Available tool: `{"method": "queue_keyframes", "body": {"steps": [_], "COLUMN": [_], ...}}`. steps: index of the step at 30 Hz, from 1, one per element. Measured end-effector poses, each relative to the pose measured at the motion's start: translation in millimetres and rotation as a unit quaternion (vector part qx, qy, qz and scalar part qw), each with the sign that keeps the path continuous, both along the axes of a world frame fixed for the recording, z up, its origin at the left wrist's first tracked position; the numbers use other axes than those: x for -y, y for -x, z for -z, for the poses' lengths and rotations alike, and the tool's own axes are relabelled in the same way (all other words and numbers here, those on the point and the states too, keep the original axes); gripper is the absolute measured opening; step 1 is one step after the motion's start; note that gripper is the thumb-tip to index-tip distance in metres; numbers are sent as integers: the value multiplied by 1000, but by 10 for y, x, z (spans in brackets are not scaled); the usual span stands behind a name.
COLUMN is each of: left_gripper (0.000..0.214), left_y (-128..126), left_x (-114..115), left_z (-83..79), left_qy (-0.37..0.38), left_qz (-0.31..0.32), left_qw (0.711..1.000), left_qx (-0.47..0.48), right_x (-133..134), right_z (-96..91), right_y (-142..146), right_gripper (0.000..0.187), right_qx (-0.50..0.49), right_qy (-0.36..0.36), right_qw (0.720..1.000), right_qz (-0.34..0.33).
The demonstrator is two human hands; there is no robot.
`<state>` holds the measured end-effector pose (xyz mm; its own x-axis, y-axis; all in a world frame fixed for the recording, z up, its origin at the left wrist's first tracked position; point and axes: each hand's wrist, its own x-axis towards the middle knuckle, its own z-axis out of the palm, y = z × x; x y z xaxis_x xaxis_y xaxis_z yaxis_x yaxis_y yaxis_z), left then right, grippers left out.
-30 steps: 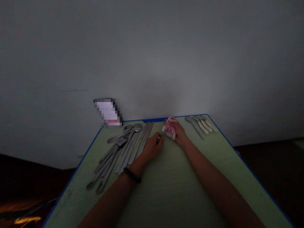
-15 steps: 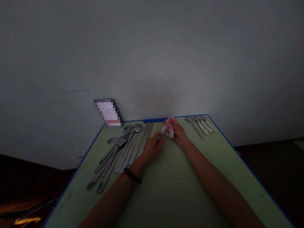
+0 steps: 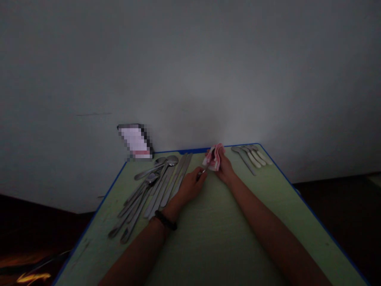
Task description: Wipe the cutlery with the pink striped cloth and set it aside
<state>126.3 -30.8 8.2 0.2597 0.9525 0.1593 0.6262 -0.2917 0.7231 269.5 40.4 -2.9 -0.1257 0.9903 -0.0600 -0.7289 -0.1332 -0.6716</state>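
My left hand (image 3: 192, 184), a dark beaded bracelet on its wrist, is closed round the handle of a metal piece of cutlery (image 3: 204, 171). The far end of that piece lies in the folds of a pink and white cloth (image 3: 219, 155), so its kind cannot be made out. My right hand (image 3: 226, 170) grips the cloth around it, above the table's far part. Just left of my left hand lie several table knives (image 3: 169, 186) side by side. Beyond them, metal spoons (image 3: 172, 160) and other cutlery overlap in a loose pile.
At the far right of the green table (image 3: 214, 230) lie a metal spoon (image 3: 243, 159) and a few pieces with white handles (image 3: 254, 159). A device with a blurred screen (image 3: 135, 139) leans against the grey wall (image 3: 190, 71) behind. Blue edging runs round the tabletop.
The cloth has opened and turned a little in my right hand, showing more of the metal piece inside it. My left hand has hardly moved.
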Motion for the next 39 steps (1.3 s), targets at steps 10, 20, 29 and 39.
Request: {"method": "queue_keyframes", "body": {"steps": [10, 20, 29, 39], "left_gripper": [40, 40, 39, 37], "left_y": [-4, -4, -11, -5], "left_x": [6, 11, 11, 6], "left_z": [-19, -23, -31, -38], "left_qy": [9, 11, 3, 0], "left_qz": [16, 10, 12, 15], "left_qw": [1000, 1000, 1000, 999], "left_qx": [-21, -23, -26, -31], "right_x": [49, 37, 25, 39], "right_z": [-29, -7, 8, -12], "right_y": [10, -5, -9, -3], "right_gripper": [29, 24, 25, 23], "right_qx": [28, 44, 40, 43], "right_qy": [10, 6, 4, 3], "right_qw": [999, 999, 999, 999], "right_qz": [25, 12, -3, 3]}}
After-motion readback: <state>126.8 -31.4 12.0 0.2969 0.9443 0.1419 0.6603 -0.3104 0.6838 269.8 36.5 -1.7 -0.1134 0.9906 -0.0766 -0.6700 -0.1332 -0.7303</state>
